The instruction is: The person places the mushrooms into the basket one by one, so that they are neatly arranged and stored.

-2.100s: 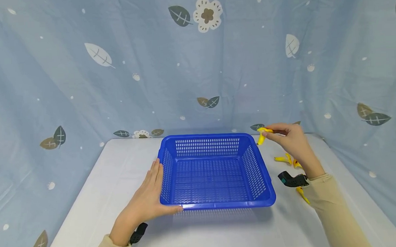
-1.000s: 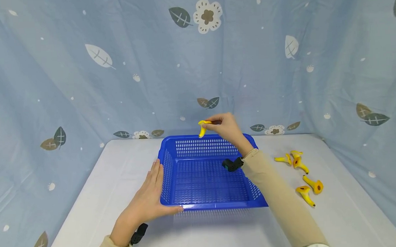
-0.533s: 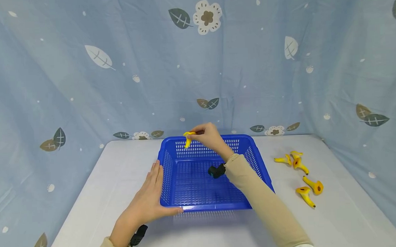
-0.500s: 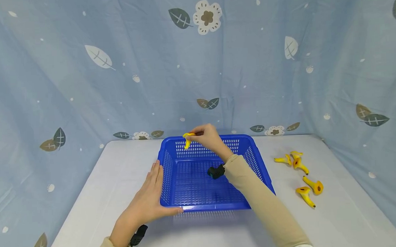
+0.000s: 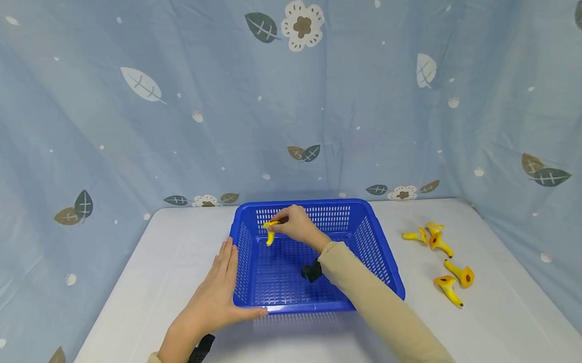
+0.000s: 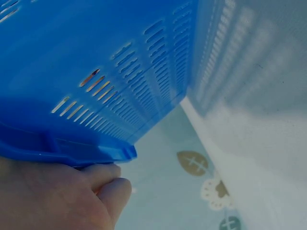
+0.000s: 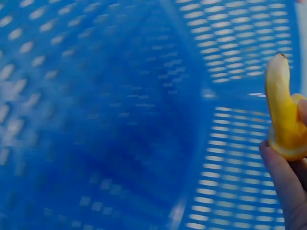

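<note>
Since half a second ago, the person's right hand [image 5: 298, 225] has sunk lower and shifted slightly left, taking with it a small bright-yellow, trumpet-shaped mushroom piece [image 5: 270, 236] with a curved stem. Thumb and fingers pinch this piece by its flared cap, and in the head view the stem points down toward the floor of a rectangular blue plastic basket [image 5: 311, 203] with slotted walls. It shows near the basket's rear left corner; whether the stem tip touches the floor cannot be told. In the right wrist view, slotted blue walls fill the background behind the piece. The person's left hand [image 5: 214, 295] lies at the near left corner of the basket, fingers straight along the left rim and thumb stretched along the front rim, as it did half a second ago. To the right of the basket, five similar yellow mushroom pieces [image 5: 449, 290] lie on a table covered in white [image 5: 186, 245]: three close together toward the back, two near each other toward the front. Both arms wear beige sleeves [image 5: 379, 302], with a black wrist device [image 5: 201, 349] at each wrist. Behind the table hangs a light-blue fabric curtain [image 5: 230, 119] printed with leaves and flowers.
</note>
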The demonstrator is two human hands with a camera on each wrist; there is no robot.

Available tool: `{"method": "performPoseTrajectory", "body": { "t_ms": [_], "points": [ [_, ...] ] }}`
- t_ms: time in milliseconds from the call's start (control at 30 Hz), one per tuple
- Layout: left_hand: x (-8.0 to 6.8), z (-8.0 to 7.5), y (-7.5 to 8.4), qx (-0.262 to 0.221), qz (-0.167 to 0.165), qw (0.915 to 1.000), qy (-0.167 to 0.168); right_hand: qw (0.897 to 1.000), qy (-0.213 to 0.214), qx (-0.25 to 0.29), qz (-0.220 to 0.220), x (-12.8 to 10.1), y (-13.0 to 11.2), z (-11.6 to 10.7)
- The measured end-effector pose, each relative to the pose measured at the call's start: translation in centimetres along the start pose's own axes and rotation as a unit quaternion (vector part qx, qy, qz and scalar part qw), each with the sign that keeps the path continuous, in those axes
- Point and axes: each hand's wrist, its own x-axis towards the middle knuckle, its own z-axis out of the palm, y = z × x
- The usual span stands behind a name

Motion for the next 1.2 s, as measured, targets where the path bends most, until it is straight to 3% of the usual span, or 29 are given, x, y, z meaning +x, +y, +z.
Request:
{"method": "performPoseTrajectory", "body": {
  "t_ms": [767,1200],
  "points": [
    [-0.1,-0.1,0.1,-0.003,0.004,1.0,-0.001,0.993,-0.073,-0.065,0.064,0.0,2.4,1.9],
    [-0.2,-0.1,0.1,-0.011,-0.001,0.9999,-0.004,0.992,-0.088,-0.08,0.048,-0.2,2.8,2.2]
  ]
}}
